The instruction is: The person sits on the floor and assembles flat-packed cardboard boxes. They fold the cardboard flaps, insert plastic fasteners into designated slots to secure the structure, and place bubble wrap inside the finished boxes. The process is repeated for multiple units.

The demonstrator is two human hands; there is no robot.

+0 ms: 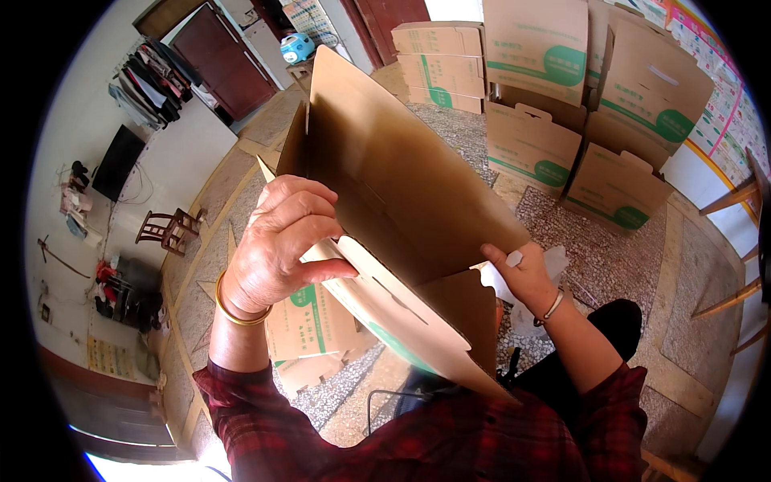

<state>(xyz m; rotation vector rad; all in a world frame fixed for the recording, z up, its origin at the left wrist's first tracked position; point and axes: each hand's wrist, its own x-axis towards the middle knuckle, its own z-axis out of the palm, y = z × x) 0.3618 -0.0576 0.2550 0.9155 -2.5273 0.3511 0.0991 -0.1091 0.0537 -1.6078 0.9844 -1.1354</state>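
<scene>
An open cardboard box [401, 185] with green print is tilted in front of me, its brown inside showing. My left hand [285, 237] is closed over the box's left edge near a slotted flap [393, 297], thumb along the outer face and fingers bent above the opening. At the right end my right hand [526, 277] grips the rim, its thumb on the inner side and its other fingers mostly hidden behind the wall. A small white piece sits at that thumb. Beside this hand hangs crumpled whitish, see-through material [554, 265].
Several open cartons [534, 140] stand in rows at the far right, near a stack of cartons [440, 68]. Below my left hand lies flat printed cardboard [309, 329]. A small wooden chair [169, 230] stands left; wooden stool legs [727, 297] are at the right rim.
</scene>
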